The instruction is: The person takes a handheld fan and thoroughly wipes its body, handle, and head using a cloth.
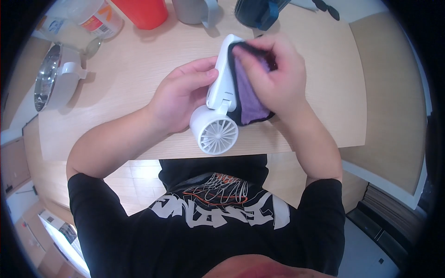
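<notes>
A white handheld fan [222, 81] is tilted above the table's near edge, its round slatted head [218, 136] hanging toward me. My left hand [184, 92] grips the fan's handle from the left, with the thumb on its face. In my right hand [278, 73] is a purple cloth with black edging [248, 95], pinched between thumb and fingers. The cloth lies against the right side of the handle, covering part of it. My right fingertips are near the handle's far end.
Along the far side of the wooden table [139, 69] stand a red container [142, 12], a grey mug [191, 12] and a dark blue mug [253, 14]. At the left are a metal-lined white pot [62, 78], a lying glass jar [69, 34] and a plastic tub [100, 21].
</notes>
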`<state>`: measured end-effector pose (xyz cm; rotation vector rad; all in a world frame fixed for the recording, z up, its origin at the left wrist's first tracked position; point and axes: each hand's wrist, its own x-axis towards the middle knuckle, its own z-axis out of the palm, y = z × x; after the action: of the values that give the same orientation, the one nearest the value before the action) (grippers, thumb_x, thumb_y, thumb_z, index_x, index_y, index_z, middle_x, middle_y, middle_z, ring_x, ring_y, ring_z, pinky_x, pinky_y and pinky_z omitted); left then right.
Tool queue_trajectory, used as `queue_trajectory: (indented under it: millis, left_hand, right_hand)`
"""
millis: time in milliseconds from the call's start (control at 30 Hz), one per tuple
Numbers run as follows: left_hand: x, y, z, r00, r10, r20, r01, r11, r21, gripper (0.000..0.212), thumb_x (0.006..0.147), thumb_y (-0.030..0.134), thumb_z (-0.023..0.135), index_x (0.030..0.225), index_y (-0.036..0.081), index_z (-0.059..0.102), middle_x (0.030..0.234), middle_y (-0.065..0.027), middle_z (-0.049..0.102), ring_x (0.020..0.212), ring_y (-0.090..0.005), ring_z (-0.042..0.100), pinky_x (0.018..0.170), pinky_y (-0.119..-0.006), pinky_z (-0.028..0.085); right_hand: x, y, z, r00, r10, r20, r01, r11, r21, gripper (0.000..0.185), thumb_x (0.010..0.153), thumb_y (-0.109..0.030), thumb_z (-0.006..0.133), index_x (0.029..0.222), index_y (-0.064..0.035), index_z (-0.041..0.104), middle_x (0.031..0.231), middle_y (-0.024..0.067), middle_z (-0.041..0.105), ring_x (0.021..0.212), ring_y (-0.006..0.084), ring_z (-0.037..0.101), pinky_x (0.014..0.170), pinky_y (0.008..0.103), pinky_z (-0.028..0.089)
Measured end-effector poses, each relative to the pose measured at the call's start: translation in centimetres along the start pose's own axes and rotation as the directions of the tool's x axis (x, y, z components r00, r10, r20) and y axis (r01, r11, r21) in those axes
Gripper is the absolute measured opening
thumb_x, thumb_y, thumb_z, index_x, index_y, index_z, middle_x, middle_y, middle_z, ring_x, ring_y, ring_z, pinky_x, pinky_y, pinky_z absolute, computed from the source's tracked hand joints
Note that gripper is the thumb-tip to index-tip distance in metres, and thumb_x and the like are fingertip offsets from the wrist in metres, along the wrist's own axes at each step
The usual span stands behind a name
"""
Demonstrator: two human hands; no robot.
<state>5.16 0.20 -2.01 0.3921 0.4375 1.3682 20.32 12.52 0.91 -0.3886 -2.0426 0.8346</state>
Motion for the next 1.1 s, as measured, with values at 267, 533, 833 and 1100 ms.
queue_trajectory:
  millis: [267,533,833,1100]
  left_hand:
    - [0.5,0.5,0.1,0.995,0.007,-0.103,-0.008,1.0,-0.008,0.041,0.096,0.016,0.045,0.132,-0.004,0.043,0.121,-0.0197,0.056,0.113,-0.0277,0.057,0.101,-0.041,0.046]
    - [0.2,-0.1,1.0,0.995,0.001,-0.104,0.005,0.998,0.065,0.039,0.098,0.025,0.046,0.125,-0.003,0.049,0.112,-0.0145,0.06,0.102,-0.022,0.061,0.093,-0.037,0.05]
    - [-0.1,0.1,1.1,0.995,0.024,-0.101,-0.018,0.998,0.057,0.039,0.098,0.026,0.048,0.125,-0.001,0.048,0.114,-0.0156,0.06,0.103,-0.0227,0.062,0.092,-0.038,0.052]
    - [-0.2,0.5,0.7,1.0,0.005,-0.024,-0.002,0.993,0.118,0.035,0.095,0.02,0.054,0.121,-0.003,0.052,0.106,-0.0123,0.064,0.097,-0.0183,0.064,0.085,-0.033,0.054]
  right_hand:
    - [-0.5,-0.7,-0.6,0.891,-0.191,0.411,0.18,0.981,0.067,0.019,0.073,-0.008,0.078,0.086,-0.0029,0.066,0.075,0.0074,0.064,0.064,0.0185,0.063,0.061,0.0262,0.049]
    - [0.3,1.5,0.0,0.988,0.154,-0.015,-0.153,0.987,0.046,0.019,0.077,-0.018,0.076,0.084,-0.0041,0.064,0.077,0.0123,0.066,0.068,0.0272,0.066,0.061,0.032,0.051]
    - [-1.0,-0.9,-0.6,0.86,-0.29,0.42,0.265,0.957,0.119,0.022,0.07,-0.008,0.08,0.086,-0.0052,0.065,0.068,0.0056,0.062,0.059,0.0186,0.061,0.054,0.0257,0.046]
    - [-0.5,0.8,-0.4,0.976,0.171,0.132,-0.205,0.927,0.315,0.023,0.081,-0.007,0.075,0.093,-0.0003,0.057,0.085,0.0076,0.066,0.075,0.01,0.064,0.067,0.0228,0.052]
